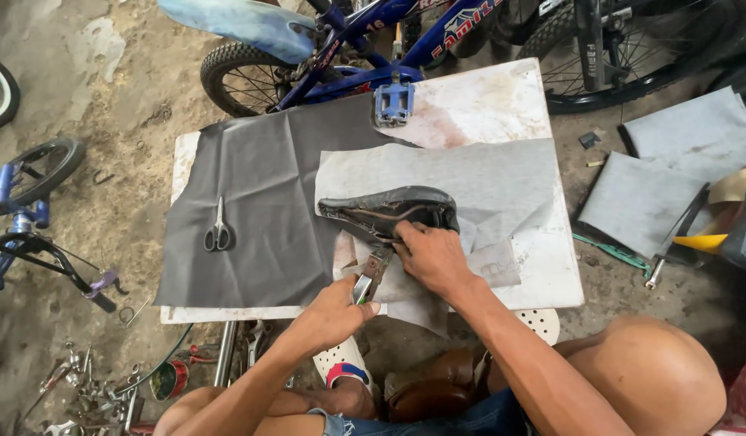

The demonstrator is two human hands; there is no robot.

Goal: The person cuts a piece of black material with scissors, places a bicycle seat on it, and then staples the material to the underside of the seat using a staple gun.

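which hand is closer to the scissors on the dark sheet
Left. The left hand grips pliers just right of the scissors. The right hand lies farther right, pressing on the bicycle saddle.

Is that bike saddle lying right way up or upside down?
Upside down: the saddle shows its hollow underside and rails, resting on grey sheet.
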